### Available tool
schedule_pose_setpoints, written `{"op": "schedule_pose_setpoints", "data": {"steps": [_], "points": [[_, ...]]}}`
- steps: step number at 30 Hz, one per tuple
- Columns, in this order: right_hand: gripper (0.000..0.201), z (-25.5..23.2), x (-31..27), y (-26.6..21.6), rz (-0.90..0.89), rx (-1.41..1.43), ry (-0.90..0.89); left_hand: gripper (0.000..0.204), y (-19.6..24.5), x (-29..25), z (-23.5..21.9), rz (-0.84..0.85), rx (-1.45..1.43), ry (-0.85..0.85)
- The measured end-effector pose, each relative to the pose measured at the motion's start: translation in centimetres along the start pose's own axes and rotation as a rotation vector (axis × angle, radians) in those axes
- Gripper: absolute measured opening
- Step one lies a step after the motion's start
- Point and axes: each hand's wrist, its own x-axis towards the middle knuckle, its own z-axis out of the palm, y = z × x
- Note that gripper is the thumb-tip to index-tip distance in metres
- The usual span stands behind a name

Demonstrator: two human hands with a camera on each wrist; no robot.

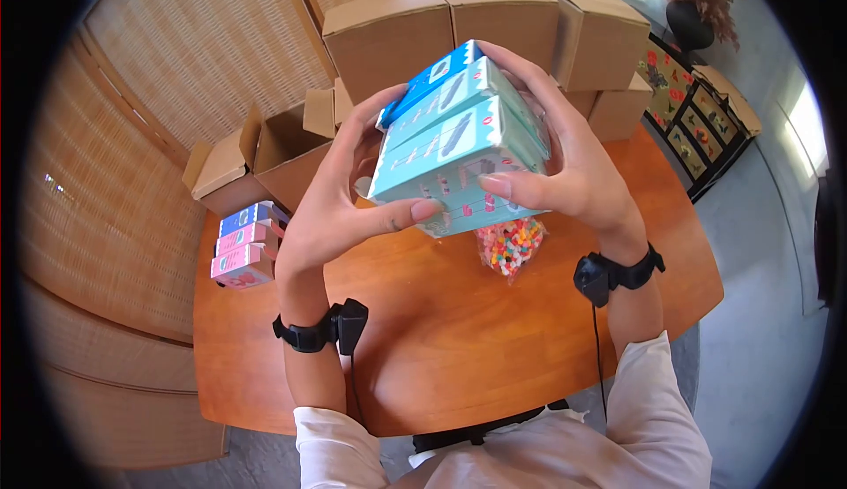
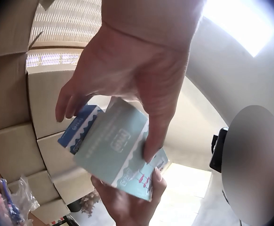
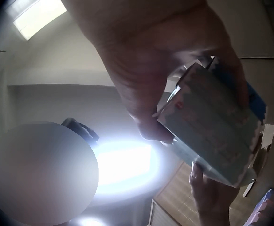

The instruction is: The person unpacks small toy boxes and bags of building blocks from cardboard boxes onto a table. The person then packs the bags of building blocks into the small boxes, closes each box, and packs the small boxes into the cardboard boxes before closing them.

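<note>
Both hands hold a row of small cartons up in front of the chest, above the wooden table. Two cartons are mint green point(image 1: 441, 149), and behind them is a blue carton point(image 1: 438, 72). My left hand point(image 1: 328, 199) grips the row's left end, its thumb against the near mint face. At the right end my right hand point(image 1: 587, 169) grips it the same way, fingers reaching over the back. In the left wrist view the mint carton point(image 2: 113, 141) shows its broad side, with the blue carton point(image 2: 79, 129) jutting out beside it.
A clear bag of colourful small pieces point(image 1: 510, 246) lies on the table point(image 1: 476, 339) below the cartons. Pink and blue cartons point(image 1: 243, 249) stand at the left. Large cardboard boxes point(image 1: 388, 43) line the back, with an open one point(image 1: 291, 140) at back left.
</note>
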Motion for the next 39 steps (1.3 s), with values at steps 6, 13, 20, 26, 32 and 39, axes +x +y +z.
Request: {"op": "schedule_pose_setpoints", "data": {"steps": [6,13,20,26,32,39], "points": [[0.105,-0.3,-0.6,0.5,-0.024,-0.349,-0.170,0.120,-0.9,0.2,1.0,0.096,0.340,-0.109],[0.106,0.0,-1.2,-0.4,0.150,-0.390,-0.295,0.123,-1.8,0.8,3.2,0.197,0.268,-0.136],[0.091,0.1,-0.8,0.6,0.098,-0.154,-0.060,0.107,-1.8,1.1,3.3,0.041,-0.113,-0.027],[0.049,1.7,-0.3,-0.4,-0.007,0.039,0.212,0.075,-2.1,0.7,2.2,-0.009,-0.534,0.366],[0.034,4.3,-1.7,-1.4,0.131,0.334,0.184,0.069,-1.6,0.7,1.9,0.147,-0.725,0.589],[0.042,5.6,-2.1,-1.0,0.279,0.900,-0.159,0.066,-2.1,0.5,1.6,0.230,-0.601,0.778]]}}
